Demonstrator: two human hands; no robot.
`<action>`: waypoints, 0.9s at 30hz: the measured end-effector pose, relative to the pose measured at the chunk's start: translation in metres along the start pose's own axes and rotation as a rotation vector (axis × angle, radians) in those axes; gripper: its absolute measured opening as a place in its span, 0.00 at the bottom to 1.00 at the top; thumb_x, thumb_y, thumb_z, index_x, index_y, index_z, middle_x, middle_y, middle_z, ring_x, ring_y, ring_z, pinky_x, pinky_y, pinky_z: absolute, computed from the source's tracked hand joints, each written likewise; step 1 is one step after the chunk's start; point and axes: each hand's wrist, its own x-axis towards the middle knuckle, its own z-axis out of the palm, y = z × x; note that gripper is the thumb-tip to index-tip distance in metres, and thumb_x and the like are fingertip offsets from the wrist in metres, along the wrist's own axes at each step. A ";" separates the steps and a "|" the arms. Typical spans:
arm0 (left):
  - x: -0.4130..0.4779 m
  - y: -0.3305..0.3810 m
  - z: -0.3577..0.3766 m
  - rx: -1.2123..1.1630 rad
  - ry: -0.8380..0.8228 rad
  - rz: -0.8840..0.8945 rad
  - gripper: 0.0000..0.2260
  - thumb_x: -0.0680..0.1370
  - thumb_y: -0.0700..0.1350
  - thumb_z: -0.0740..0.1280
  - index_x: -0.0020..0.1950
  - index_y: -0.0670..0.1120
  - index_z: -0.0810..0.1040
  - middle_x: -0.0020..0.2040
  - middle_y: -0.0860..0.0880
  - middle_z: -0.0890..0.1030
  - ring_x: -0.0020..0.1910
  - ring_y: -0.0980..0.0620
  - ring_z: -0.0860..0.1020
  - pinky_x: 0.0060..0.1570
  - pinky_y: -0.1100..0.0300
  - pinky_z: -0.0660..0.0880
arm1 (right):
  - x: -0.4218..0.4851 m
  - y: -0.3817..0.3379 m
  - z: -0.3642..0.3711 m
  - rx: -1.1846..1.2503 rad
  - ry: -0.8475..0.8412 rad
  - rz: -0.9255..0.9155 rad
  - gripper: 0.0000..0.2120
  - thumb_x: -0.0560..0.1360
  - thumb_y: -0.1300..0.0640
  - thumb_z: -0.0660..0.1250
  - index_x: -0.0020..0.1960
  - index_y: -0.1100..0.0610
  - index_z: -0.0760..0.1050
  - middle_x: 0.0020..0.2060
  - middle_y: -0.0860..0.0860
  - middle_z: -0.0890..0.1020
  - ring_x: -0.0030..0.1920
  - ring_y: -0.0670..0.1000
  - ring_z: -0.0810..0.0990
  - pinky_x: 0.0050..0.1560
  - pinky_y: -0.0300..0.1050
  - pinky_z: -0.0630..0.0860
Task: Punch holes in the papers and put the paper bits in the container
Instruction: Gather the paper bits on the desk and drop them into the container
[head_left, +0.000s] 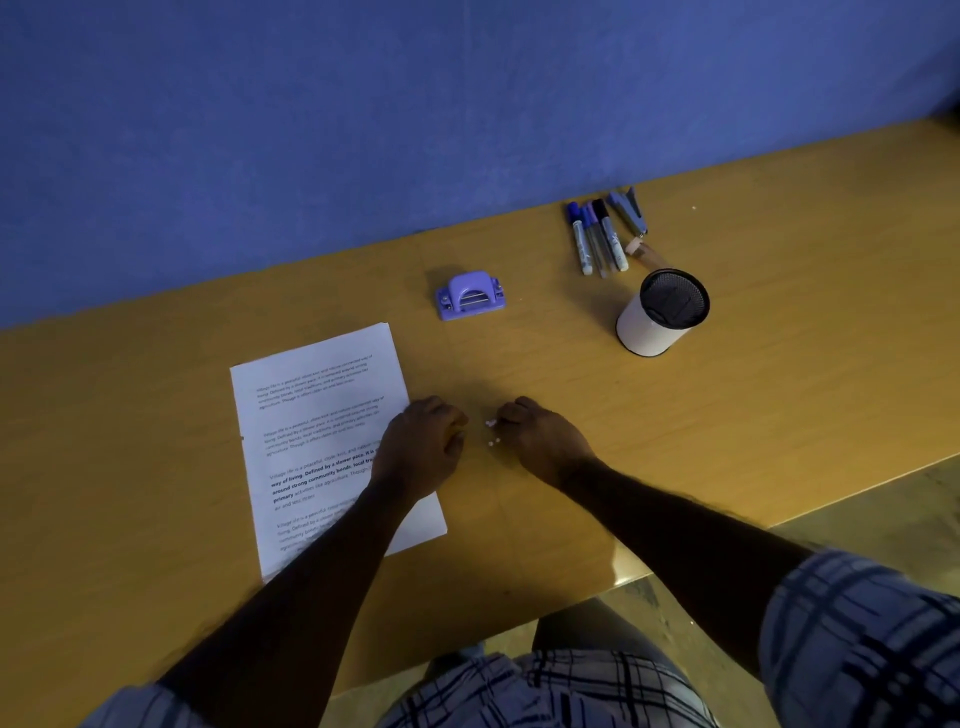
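Observation:
A printed sheaf of papers (317, 431) lies flat on the wooden table (727, 415), left of centre. A purple hole punch (470, 295) stands beyond it. Small white paper bits (493, 441) lie on the table between my hands. My left hand (423, 447) rests curled over the papers' right edge; what it holds, if anything, is hidden. My right hand (540, 439) is just right of the bits, its fingertips pinched on a small bit at its left side. A white cylindrical container (660, 314) with a dark mesh inside stands far right.
Several markers (597, 239) and a stapler (629, 209) lie at the back right by the blue wall (363, 130). The table's front edge runs diagonally at lower right, with floor beyond it.

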 end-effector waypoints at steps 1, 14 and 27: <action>0.001 0.001 0.000 0.002 0.000 0.007 0.12 0.78 0.49 0.65 0.59 0.49 0.80 0.56 0.51 0.81 0.54 0.54 0.78 0.55 0.57 0.78 | 0.000 0.003 -0.002 0.063 0.047 0.059 0.13 0.78 0.62 0.61 0.60 0.60 0.79 0.59 0.56 0.79 0.60 0.55 0.75 0.56 0.47 0.76; 0.016 0.019 0.001 0.065 -0.019 0.048 0.16 0.76 0.48 0.66 0.63 0.50 0.75 0.62 0.51 0.77 0.62 0.52 0.74 0.60 0.53 0.72 | -0.020 0.033 -0.056 1.948 0.516 0.962 0.07 0.73 0.73 0.67 0.49 0.67 0.80 0.47 0.60 0.83 0.51 0.55 0.82 0.57 0.45 0.80; 0.046 0.035 -0.006 0.120 -0.021 0.093 0.16 0.74 0.46 0.67 0.61 0.49 0.77 0.58 0.49 0.79 0.58 0.49 0.77 0.57 0.50 0.73 | -0.056 0.155 -0.131 1.515 0.850 0.691 0.07 0.72 0.71 0.69 0.48 0.65 0.82 0.41 0.52 0.87 0.44 0.48 0.84 0.51 0.41 0.81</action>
